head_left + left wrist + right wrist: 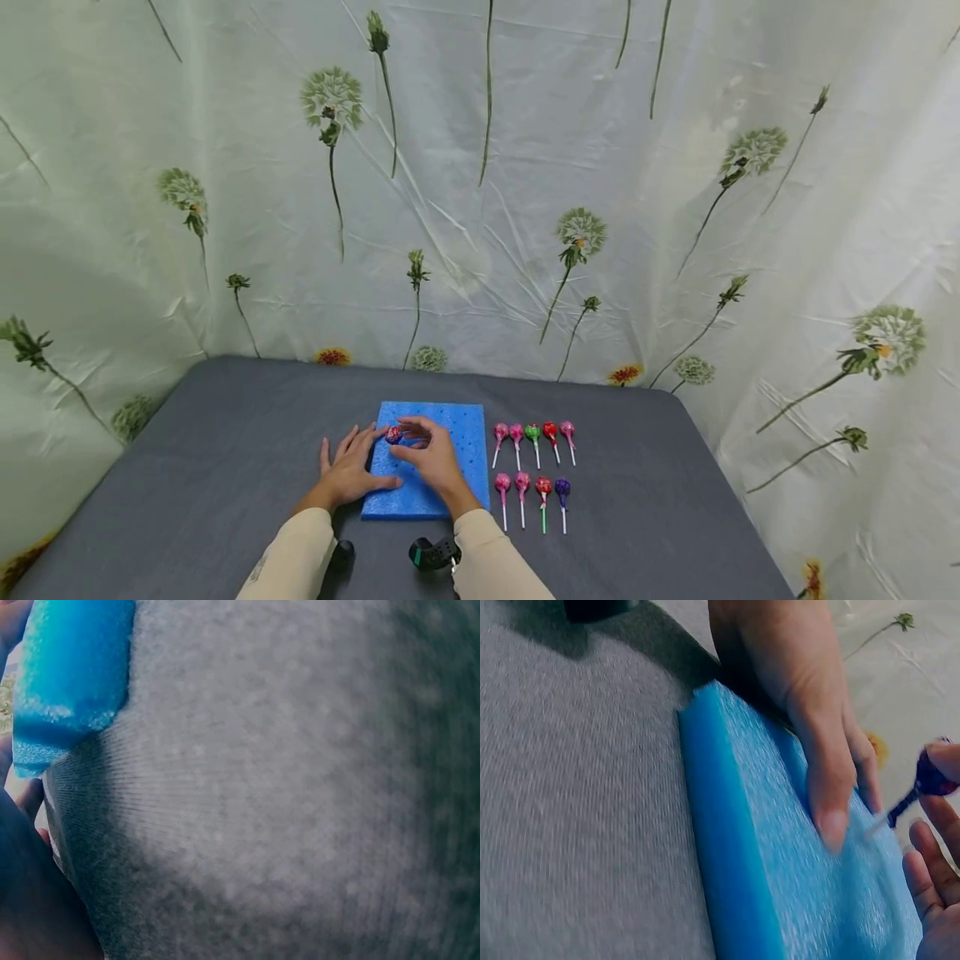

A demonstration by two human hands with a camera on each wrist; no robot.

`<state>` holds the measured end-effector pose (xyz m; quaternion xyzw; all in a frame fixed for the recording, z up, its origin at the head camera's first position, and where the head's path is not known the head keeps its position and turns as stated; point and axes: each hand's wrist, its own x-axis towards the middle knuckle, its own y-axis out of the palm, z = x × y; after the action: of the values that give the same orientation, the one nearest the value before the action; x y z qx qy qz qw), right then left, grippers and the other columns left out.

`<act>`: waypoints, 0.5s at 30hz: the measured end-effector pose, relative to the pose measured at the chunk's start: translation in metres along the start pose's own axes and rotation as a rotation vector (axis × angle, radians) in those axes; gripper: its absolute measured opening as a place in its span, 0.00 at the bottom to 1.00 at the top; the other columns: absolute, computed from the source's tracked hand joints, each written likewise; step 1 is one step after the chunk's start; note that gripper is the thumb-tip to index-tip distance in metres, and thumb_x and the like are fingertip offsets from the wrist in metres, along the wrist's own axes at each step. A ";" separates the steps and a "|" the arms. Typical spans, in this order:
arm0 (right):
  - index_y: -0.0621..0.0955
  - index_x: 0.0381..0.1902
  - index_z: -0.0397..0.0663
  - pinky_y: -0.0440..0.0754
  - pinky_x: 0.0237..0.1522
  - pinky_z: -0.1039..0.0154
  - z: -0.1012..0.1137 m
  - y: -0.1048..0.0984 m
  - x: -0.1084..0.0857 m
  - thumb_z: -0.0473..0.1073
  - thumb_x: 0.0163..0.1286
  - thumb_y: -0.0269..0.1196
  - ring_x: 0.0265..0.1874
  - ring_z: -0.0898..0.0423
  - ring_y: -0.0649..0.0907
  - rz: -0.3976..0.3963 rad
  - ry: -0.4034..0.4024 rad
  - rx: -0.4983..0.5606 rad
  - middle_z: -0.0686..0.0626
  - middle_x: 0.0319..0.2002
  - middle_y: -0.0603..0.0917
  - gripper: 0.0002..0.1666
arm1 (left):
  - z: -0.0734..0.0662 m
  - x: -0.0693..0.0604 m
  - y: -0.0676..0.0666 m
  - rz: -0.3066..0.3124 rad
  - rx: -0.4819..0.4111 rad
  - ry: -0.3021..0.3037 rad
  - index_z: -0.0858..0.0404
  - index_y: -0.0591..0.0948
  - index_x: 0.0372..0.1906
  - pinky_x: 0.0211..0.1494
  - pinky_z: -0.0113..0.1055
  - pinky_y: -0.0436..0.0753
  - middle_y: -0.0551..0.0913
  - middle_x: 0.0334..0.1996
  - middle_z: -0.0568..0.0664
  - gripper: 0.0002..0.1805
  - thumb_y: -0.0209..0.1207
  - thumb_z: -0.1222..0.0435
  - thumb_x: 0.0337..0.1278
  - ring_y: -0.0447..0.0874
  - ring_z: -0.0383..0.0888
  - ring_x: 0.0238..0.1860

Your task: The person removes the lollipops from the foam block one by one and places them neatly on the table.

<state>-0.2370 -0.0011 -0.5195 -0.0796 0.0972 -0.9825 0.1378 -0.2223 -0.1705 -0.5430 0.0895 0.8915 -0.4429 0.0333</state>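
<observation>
A blue foam board (468,467) with small holes lies on the table. Over its upper left part, my right hand (437,462) pinches a dark, shiny-wrapped lollipop (393,435) by the head between thumb and fingers. In the right wrist view the lollipop (932,774) tilts with its white stick pointing down at the foam; whether the tip has entered it I cannot tell. My left hand (347,478) lies with spread fingers over the board's left edge, thumb on the top face, index fingertip close to the lollipop. The left wrist view catches mostly tabletop and a foam corner (71,682).
Right of the board, several lollipops lie in two rows, among them a green one (532,432), a red one (550,430) and a purple one (562,487). A grey cloth covers the table (637,500). Behind it hangs a dandelion-print curtain (480,250).
</observation>
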 end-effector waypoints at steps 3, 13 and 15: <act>0.81 0.54 0.43 0.78 0.46 0.66 0.001 0.004 0.001 0.35 0.62 0.67 0.46 0.56 0.81 -0.005 0.000 -0.041 0.49 0.47 0.84 0.20 | -0.001 0.001 0.002 -0.011 0.001 0.011 0.60 0.62 0.72 0.66 0.67 0.23 0.56 0.73 0.64 0.56 0.69 0.38 0.38 0.42 0.67 0.73; 0.83 0.50 0.42 0.78 0.40 0.69 -0.001 0.008 0.002 0.33 0.62 0.67 0.41 0.60 0.81 -0.051 0.005 -0.064 0.51 0.42 0.84 0.17 | -0.001 -0.001 0.002 -0.017 0.000 0.004 0.59 0.62 0.72 0.66 0.67 0.24 0.56 0.73 0.64 0.56 0.70 0.38 0.37 0.42 0.67 0.73; 0.83 0.50 0.42 0.78 0.41 0.69 0.000 0.008 0.002 0.33 0.62 0.67 0.41 0.60 0.81 -0.057 0.003 -0.063 0.51 0.42 0.85 0.16 | -0.002 -0.002 0.000 -0.022 0.004 0.006 0.59 0.62 0.72 0.66 0.67 0.24 0.56 0.72 0.64 0.56 0.70 0.38 0.37 0.43 0.67 0.73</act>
<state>-0.2374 -0.0090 -0.5206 -0.0854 0.1259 -0.9825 0.1070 -0.2201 -0.1692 -0.5421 0.0809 0.8915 -0.4449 0.0255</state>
